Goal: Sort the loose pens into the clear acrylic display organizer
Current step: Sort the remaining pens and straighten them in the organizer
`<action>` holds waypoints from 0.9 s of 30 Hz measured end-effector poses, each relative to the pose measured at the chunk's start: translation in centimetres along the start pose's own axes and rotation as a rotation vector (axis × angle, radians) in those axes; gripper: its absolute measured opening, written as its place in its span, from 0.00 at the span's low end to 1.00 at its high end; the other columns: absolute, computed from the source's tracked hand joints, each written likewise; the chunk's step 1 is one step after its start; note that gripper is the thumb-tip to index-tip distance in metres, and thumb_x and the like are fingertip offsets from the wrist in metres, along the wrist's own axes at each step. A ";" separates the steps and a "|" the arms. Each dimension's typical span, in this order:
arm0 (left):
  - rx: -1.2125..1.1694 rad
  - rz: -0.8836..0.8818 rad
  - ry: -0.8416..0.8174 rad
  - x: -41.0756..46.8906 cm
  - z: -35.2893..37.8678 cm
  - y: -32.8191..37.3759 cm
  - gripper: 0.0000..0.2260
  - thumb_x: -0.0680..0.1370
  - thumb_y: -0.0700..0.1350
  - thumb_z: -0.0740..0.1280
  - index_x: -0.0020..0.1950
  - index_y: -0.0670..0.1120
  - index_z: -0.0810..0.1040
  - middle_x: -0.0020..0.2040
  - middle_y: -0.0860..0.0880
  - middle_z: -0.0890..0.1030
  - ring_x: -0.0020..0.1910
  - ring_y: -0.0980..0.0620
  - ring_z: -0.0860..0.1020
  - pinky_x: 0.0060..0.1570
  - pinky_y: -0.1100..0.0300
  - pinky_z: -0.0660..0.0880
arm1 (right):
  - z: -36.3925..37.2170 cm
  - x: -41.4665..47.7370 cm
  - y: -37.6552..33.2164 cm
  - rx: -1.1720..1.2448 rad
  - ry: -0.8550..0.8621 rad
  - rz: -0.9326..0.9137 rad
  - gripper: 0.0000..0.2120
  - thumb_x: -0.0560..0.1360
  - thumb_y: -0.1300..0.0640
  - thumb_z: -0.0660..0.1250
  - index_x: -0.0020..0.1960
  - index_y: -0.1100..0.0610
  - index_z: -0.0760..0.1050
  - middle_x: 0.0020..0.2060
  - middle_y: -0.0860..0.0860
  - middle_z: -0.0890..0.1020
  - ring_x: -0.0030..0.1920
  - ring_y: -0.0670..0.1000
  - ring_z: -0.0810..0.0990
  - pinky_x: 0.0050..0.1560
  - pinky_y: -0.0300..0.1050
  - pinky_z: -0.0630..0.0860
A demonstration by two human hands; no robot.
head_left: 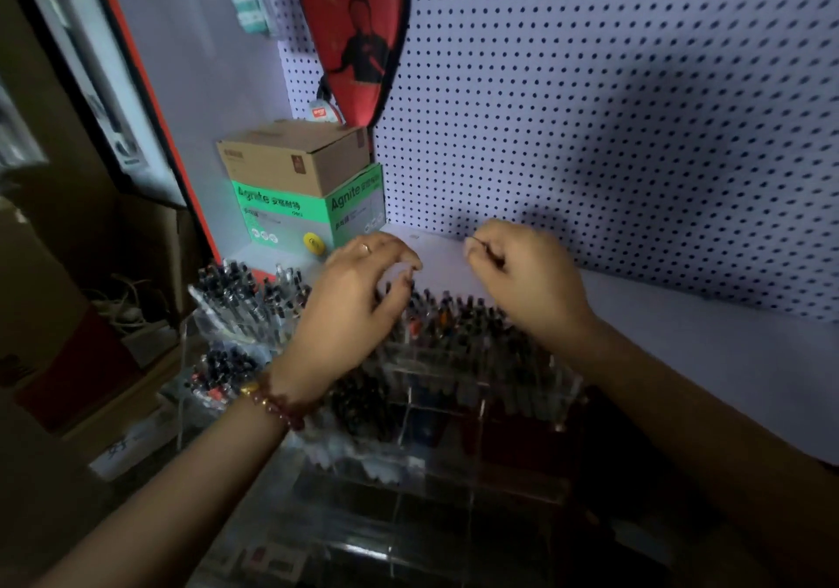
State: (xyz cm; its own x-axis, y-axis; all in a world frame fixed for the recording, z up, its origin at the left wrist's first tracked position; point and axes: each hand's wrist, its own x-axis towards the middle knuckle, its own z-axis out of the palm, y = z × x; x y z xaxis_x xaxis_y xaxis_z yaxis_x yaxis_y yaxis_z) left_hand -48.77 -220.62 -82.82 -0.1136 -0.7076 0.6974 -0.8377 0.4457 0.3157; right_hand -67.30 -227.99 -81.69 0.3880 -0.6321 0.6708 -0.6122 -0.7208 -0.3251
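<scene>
Clear acrylic organizer (408,487) nearest, tiered, front rows dark. Left of the organizer, more pens (245,301) stand packed in a separate clear holder. Behind the organizer's left end sits a green box (308,215) with a brown carton (295,156) on top. Left hand (358,301), bead bracelet (277,401) on its wrist, arches over the organizer's back row, fingertips at the upright pen tops (454,315); can't tell if it pinches one. Right hand (522,278) is above the organizer's back right, fingers curled in; what it holds, if anything, too blurred. Pegboard (590,133) behind the organizer.
</scene>
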 end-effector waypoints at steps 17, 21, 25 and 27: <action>0.042 -0.018 -0.324 6.9 7.6 -0.8 0.04 0.78 0.43 0.66 0.49 0.48 0.80 0.47 0.54 0.79 0.47 0.55 0.76 0.46 0.60 0.72 | 5.2 3.6 22.5 0.063 -0.536 0.398 0.08 0.76 0.67 0.59 0.40 0.59 0.70 0.40 0.53 0.71 0.41 0.54 0.72 0.44 0.48 0.70; 0.013 -0.029 -0.359 6.8 7.5 -0.8 0.04 0.78 0.42 0.65 0.49 0.49 0.80 0.48 0.54 0.79 0.47 0.58 0.75 0.44 0.64 0.71 | 6.5 3.7 22.5 -0.138 -0.512 0.379 0.10 0.78 0.62 0.60 0.44 0.67 0.76 0.41 0.60 0.78 0.39 0.53 0.75 0.39 0.44 0.70; 0.025 -0.007 -0.364 6.7 7.4 -0.8 0.05 0.78 0.41 0.65 0.48 0.48 0.80 0.47 0.54 0.79 0.47 0.58 0.75 0.45 0.68 0.69 | 5.6 3.5 22.7 -0.080 -0.482 0.421 0.14 0.73 0.56 0.69 0.44 0.69 0.79 0.31 0.61 0.75 0.29 0.54 0.71 0.34 0.41 0.64; 0.036 0.000 -0.353 6.7 7.4 -0.9 0.05 0.78 0.41 0.65 0.48 0.48 0.80 0.47 0.53 0.80 0.47 0.57 0.75 0.45 0.66 0.70 | 4.6 3.8 22.1 -0.002 -0.455 0.398 0.14 0.73 0.58 0.69 0.38 0.71 0.77 0.27 0.55 0.70 0.28 0.50 0.66 0.33 0.40 0.64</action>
State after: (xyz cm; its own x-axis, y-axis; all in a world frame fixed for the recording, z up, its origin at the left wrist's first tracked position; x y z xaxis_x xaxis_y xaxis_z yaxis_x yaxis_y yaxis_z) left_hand -52.75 -229.80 -83.16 -0.2862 -0.8562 0.4302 -0.8551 0.4308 0.2884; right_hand -76.17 -247.69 -89.41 0.3843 -0.9117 0.1451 -0.7719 -0.4036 -0.4912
